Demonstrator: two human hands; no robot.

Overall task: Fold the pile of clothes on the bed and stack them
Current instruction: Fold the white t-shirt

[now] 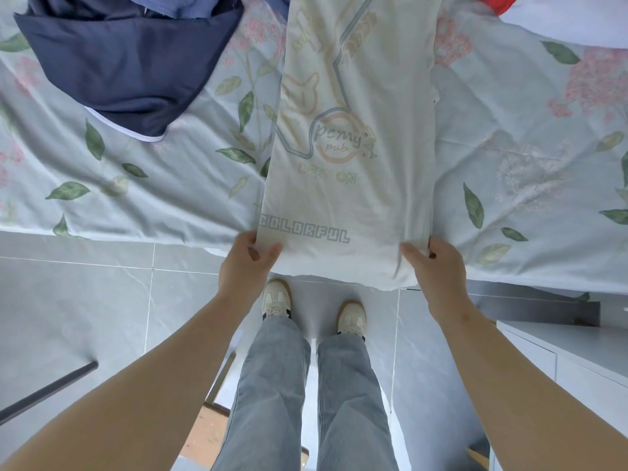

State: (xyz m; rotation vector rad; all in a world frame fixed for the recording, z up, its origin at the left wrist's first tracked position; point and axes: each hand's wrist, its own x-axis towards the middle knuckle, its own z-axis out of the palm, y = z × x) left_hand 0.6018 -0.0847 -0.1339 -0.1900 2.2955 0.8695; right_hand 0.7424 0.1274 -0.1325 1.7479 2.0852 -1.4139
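A cream T-shirt (353, 137) with faint printed graphics lies lengthwise on the bed, folded into a long narrow strip, its near end hanging over the bed's edge. My left hand (246, 263) pinches the near left corner of that end. My right hand (436, 266) pinches the near right corner. A dark navy garment (129, 62) lies crumpled at the far left of the bed. A scrap of red cloth (496, 1) shows at the top right edge.
The bed wears a pale blue floral sheet (530, 158). I stand on a grey tiled floor (85, 294) close to the bed's edge. A white cabinet (577, 355) stands at my right and a dark bar (51, 389) at my left.
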